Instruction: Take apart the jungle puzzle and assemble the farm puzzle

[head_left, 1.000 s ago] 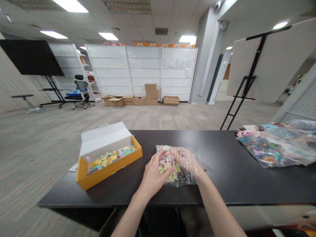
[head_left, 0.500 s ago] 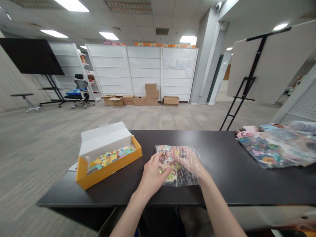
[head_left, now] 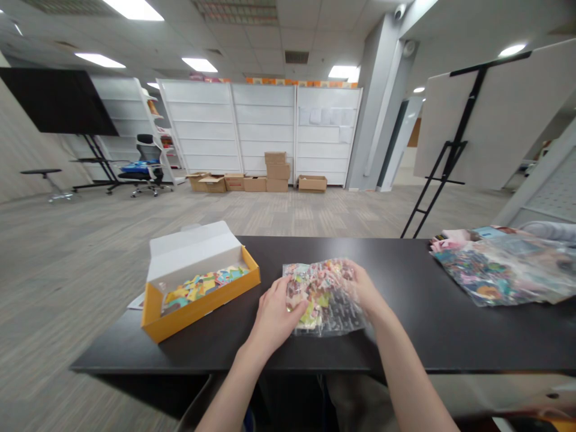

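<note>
Left hand [head_left: 272,315] grips the clear bag of jigsaw pieces [head_left: 324,309] midway between the counter [head_left: 405,276]'s front and back edges, right hand [head_left: 368,294] at its right side, that grip too hidden to tell

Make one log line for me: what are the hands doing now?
left hand: on bag | right hand: at bag's right side | box: lid up, pieces inside

Carpet floor [head_left: 279,219], grey | shelving [head_left: 265,123], white | cartons [head_left: 276,171] stacked | ceiling light [head_left: 199,65], lit
</note>
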A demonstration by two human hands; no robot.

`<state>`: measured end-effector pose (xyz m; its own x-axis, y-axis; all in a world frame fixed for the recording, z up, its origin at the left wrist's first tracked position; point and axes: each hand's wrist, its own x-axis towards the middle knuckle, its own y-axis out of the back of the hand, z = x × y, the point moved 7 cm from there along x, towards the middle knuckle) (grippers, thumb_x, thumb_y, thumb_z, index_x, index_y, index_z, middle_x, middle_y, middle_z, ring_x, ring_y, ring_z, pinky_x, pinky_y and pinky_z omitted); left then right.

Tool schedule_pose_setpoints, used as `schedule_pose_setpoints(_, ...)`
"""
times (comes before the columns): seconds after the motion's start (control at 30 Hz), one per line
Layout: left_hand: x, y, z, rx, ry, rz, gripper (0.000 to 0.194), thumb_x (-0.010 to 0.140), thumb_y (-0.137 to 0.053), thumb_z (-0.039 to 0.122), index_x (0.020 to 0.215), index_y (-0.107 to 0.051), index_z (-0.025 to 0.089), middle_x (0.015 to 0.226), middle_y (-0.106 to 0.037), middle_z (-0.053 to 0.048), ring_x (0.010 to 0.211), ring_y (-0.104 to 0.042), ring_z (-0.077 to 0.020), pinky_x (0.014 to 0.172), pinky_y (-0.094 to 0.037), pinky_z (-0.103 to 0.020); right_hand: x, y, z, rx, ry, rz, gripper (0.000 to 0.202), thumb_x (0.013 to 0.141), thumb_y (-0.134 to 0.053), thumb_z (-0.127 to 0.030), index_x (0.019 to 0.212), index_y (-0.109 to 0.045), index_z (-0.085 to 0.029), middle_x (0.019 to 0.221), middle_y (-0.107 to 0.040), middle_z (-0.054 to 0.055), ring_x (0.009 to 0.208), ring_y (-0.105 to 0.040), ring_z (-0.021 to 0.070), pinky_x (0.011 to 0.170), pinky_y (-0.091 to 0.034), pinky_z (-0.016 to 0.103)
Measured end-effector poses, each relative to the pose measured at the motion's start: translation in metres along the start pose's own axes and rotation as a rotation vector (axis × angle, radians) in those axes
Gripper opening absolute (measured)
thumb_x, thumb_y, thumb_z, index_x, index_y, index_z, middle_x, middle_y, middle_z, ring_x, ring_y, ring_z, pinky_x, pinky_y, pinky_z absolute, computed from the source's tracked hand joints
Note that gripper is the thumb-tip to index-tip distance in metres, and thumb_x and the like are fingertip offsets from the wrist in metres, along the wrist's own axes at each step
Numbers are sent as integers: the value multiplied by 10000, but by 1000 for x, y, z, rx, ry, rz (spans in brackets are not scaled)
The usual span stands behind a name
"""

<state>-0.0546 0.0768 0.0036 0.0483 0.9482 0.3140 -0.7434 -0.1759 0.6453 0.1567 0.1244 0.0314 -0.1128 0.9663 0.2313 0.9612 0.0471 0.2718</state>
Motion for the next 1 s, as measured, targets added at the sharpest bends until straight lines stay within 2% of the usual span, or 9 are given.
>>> schedule_pose_setpoints(0.1,1,5,-5,33,28,-27,571,841,-654,393,1364,-550,188,1372,-611,-150,1242,-615,-332,1050,-476,-475,-3,31,8,44,-116,81,455,677,-758,-498,975,-611,-188,792,-755,67,695,-718,238,646,-574,341)
schedule_pose_setpoints(0.23,2,13,-12,81,42,-36,576,859,-625,399,1382,-537,176,1380,-611,-160,1249,-609,-335,1044,-476,-476,-12,97,29,-58,-127,376,534,690,-738,-524,1070,-576,-186,856,-760,103,684,-725,241,618,-563,338)
schedule_pose_setpoints(0.3,2,16,-15,100,50,-33,574,872,-607,408,1390,-529,175,1385,-611,-165,1264,-600,-339,1034,-482,-474,-16,124,45,-174,-137,474,486,720,-705,-505,1073,-598,-188,903,-766,124,699,-729,244,637,-560,345)
schedule_pose_setpoints(0.43,1,19,-18,151,40,-27,563,882,-599,439,1379,-540,182,1378,-619,-157,1254,-609,-334,1051,-465,-473,-19,149,74,-587,-251,464,324,743,-666,-415,980,-677,-194,873,-770,115,776,-726,265,703,-535,349)
schedule_pose_setpoints(0.63,0,18,-18,196,35,-27,550,887,-593,453,1377,-540,209,1378,-622,-148,1264,-600,-332,1078,-429,-470,-19,143,92,-842,-377,316,315,821,-596,-442,931,-750,-191,840,-759,133,795,-723,287,708,-516,359)
schedule_pose_setpoints(0.73,-1,17,-15,213,54,-39,561,890,-582,457,1389,-523,210,1388,-615,-155,1283,-581,-343,1092,-401,-500,-22,144,79,-1018,-380,401,378,820,-615,-467,987,-782,-173,995,-742,208,930,-706,350,797,-519,428)
schedule_pose_setpoints(0.8,-1,17,-13,218,67,-45,568,891,-577,456,1400,-511,212,1399,-605,-159,1289,-573,-349,1093,-389,-518,-22,139,63,-1040,-334,472,386,828,-608,-431,1039,-781,-159,1094,-714,233,978,-691,352,842,-516,443)
schedule_pose_setpoints(0.87,-1,17,-13,219,71,-49,573,892,-575,459,1408,-504,219,1410,-595,-159,1295,-565,-351,1096,-381,-522,-17,121,46,-930,-227,428,339,851,-568,-372,1014,-782,-165,1059,-726,195,924,-697,301,854,-518,409)
schedule_pose_setpoints(1.0,-1,15,-16,222,60,-65,593,904,-567,477,1430,-489,215,1408,-595,-158,1297,-560,-352,1095,-377,-514,-4,48,16,-626,28,46,246,844,-596,-380,871,-784,-224,894,-762,74,780,-680,237,791,-523,350)
